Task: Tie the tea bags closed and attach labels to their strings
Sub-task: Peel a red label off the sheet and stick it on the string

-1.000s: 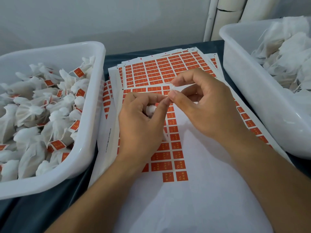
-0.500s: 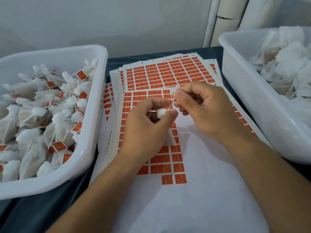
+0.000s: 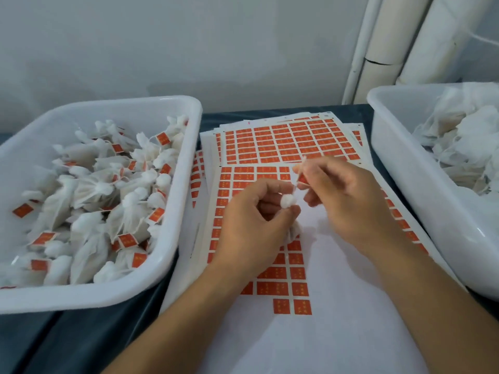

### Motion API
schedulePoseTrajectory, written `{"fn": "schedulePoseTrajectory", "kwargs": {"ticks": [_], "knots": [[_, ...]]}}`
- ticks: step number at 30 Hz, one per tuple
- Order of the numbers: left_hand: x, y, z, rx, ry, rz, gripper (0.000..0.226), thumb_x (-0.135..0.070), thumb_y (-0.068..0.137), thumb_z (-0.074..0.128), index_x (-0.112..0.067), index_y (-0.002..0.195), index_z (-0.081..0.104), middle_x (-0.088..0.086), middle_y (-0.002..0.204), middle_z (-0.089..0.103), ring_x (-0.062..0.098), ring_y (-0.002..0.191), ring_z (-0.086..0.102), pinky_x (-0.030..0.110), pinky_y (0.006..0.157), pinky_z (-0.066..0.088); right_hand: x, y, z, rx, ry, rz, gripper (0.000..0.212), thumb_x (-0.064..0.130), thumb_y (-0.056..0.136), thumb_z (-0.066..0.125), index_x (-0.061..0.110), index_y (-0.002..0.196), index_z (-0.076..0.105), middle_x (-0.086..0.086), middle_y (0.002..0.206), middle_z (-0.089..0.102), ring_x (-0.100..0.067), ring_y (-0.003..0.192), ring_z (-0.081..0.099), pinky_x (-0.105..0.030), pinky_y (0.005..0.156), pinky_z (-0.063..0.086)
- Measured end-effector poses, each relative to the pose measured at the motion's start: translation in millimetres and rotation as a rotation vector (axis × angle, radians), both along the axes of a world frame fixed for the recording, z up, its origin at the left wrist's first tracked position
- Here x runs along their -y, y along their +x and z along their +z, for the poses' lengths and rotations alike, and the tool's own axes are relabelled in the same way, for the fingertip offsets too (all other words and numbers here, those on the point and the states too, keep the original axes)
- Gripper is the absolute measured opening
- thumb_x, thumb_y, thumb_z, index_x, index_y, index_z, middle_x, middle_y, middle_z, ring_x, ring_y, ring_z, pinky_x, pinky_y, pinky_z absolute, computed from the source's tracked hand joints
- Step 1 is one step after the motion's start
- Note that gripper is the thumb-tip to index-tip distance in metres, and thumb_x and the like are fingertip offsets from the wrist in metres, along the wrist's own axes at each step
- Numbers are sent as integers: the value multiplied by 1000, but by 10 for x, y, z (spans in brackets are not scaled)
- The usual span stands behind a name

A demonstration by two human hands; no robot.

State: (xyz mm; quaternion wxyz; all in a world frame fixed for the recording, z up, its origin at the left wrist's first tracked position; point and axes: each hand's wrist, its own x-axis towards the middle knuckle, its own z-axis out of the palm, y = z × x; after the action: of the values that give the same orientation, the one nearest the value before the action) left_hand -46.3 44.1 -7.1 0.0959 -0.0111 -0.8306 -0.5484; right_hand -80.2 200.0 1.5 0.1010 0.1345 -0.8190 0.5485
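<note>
My left hand [image 3: 253, 225] grips a small white tea bag [image 3: 287, 202] by its gathered neck; the puffed top shows above my fingers and the body hangs below my palm. A thin string [image 3: 298, 179] runs up from the neck to my right hand [image 3: 343, 195], which pinches it between thumb and forefinger just above and right of the bag. Both hands hover over the top sheet of orange labels [image 3: 259, 179]. The knot itself is too small to make out.
A white tub [image 3: 186, 147] on the left holds several tied, labelled bags. Another white tub [image 3: 399, 168] on the right holds loose white bags. More label sheets [image 3: 286, 141] are stacked behind, on a dark table [image 3: 81, 336]. White pipes [image 3: 383, 44] stand at the back right.
My right hand has drawn up and to the right from the bag, stretching the string out. My left hand keeps its hold on the bag's neck. The camera has tilted upward.
</note>
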Motion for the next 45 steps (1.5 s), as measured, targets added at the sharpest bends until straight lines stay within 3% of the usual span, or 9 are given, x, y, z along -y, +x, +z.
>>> {"fn": "schedulePoseTrajectory", "kwargs": {"ticks": [7,14,21,24,29,32,36,41,45], "knots": [[138,115,325,-61,-50,71,23,-30,91,77,-40,108,66,-22,88,69,-2,84,69,16,71,60,-30,-61,-37,104,-45,-29,38,67,97,36,52,124,57,32,111,67,0,90,71,-27,72,56],[582,462,1023,-289,-78,-10,19,-34,86,81,-41,97,67,-24,93,73,-7,90,69,4,70,51,58,-259,50,325,-67,-30,25,49,105,42,37,124,53,0,121,65,-30,98,65,-59,99,51],[1630,443,1477,-137,-183,-25,26,-25,73,90,-35,93,78,-13,83,76,3,73,70,16,67,55,133,-208,75,352,-52,-86,21,47,106,43,36,121,53,3,112,65,-27,92,65,-53,95,54],[1982,143,1468,-61,-394,132,24,-23,74,91,-34,91,77,-14,81,76,4,70,72,19,59,57,108,-47,23,225,-21,-65,38,62,97,36,39,117,59,17,103,68,-19,86,68,-36,73,55],[2300,-383,1310,154,-571,194,26,-12,78,86,-32,92,77,-7,89,78,15,78,75,31,56,59,71,-17,-71,140,16,-68,28,68,99,36,54,108,58,37,100,65,5,85,68,-14,57,49],[2206,-550,1248,183,-635,134,30,-9,82,81,-29,103,73,-10,99,76,12,88,74,39,74,64,52,-35,-68,138,13,-74,32,73,95,36,54,108,58,36,102,65,6,86,68,-7,49,47],[1723,-501,1362,-31,-665,65,27,-25,85,80,-38,105,69,-18,99,72,2,86,71,36,89,59,53,-41,-81,146,-13,-69,32,74,94,37,53,107,57,34,100,67,6,84,69,-7,49,48],[839,116,1482,-431,-654,-80,18,-59,83,65,-48,95,72,-37,82,68,-11,69,66,7,56,47,55,-37,-157,198,-59,-63,26,72,95,45,56,113,55,34,103,67,11,88,67,-14,61,56],[340,424,1136,-460,-484,-216,15,-59,90,66,-46,90,72,-33,78,68,-8,67,66,6,63,50,-7,-96,-226,197,-82,-94,23,63,95,51,57,117,54,32,104,67,9,88,68,-21,68,59]]}}
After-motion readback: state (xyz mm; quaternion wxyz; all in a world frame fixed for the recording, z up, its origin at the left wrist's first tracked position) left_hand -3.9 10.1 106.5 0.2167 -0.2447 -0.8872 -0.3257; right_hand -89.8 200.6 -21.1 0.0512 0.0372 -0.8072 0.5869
